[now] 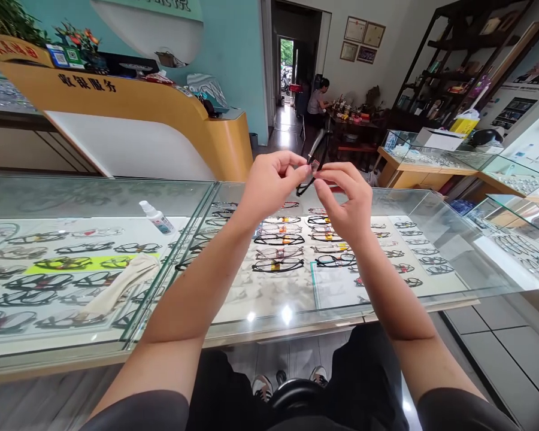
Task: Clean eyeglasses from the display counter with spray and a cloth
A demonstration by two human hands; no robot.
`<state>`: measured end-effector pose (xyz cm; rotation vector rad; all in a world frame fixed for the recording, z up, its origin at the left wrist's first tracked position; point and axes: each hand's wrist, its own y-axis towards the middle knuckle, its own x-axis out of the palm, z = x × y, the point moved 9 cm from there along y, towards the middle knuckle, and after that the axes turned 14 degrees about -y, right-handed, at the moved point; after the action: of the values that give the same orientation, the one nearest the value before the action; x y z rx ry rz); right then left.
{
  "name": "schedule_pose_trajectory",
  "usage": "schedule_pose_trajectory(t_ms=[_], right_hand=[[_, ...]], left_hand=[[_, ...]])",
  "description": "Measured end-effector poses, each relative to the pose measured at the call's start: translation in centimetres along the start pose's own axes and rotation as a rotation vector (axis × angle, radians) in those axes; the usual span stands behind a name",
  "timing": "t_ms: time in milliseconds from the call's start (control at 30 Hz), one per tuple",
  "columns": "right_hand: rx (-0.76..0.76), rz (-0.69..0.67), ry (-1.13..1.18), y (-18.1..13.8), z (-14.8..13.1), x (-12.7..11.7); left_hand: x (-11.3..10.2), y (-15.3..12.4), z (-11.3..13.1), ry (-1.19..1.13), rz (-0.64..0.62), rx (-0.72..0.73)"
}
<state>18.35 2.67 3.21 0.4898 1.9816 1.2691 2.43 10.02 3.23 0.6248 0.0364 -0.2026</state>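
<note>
Both hands are raised above a glass display surface (117, 197), meeting in front of the person at chest height. The left hand (269, 185) has its grip closed on a pair of black-framed glasses (313, 164), thumb and fingertips pinched on the frame from the left. The right hand (348, 200) pinches the same glasses from the right, its thumb and forefinger closed on the frame while the other fingers curl loosely. The glasses hang in the air between the two hands, clear of the glass, with one temple arm sticking up and away and a dark curved part drooping just below the fingertips.

Under the glass lie rows of spectacle frames (278, 239) on a pale lining. On top of the left pane stands a small white spray bottle (158, 218), tilted, and nearer the person a beige cleaning cloth (121, 287) lies stretched out. Beyond the surface curves a yellow cashier counter (130, 99) with black lettering. Far back, a seated person (317, 99) is at a cluttered table (354, 123), and more glass showcases (431, 158) line the right side.
</note>
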Motion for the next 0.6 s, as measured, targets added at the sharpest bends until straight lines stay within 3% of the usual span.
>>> schedule_pose_trajectory(t_ms=[167, 333, 433, 600], right_hand=[[0.228, 0.078, 0.014, -2.8, 6.9, 0.2], [0.456, -0.081, 0.065, -5.5, 14.3, 2.9], [0.525, -0.095, 0.107, -6.0, 16.2, 3.3], [0.547, -0.139, 0.133, -6.0, 16.6, 3.8]], left_hand=[[-0.2, 0.7, -2.6, 0.375, -0.012, -0.007], [0.7, 1.2, -8.1, 0.843, -0.196, -0.149], [0.7, 1.1, -11.2, 1.022, -0.267, -0.248], [0.0, 0.5, -15.9, 1.139, -0.337, -0.413]])
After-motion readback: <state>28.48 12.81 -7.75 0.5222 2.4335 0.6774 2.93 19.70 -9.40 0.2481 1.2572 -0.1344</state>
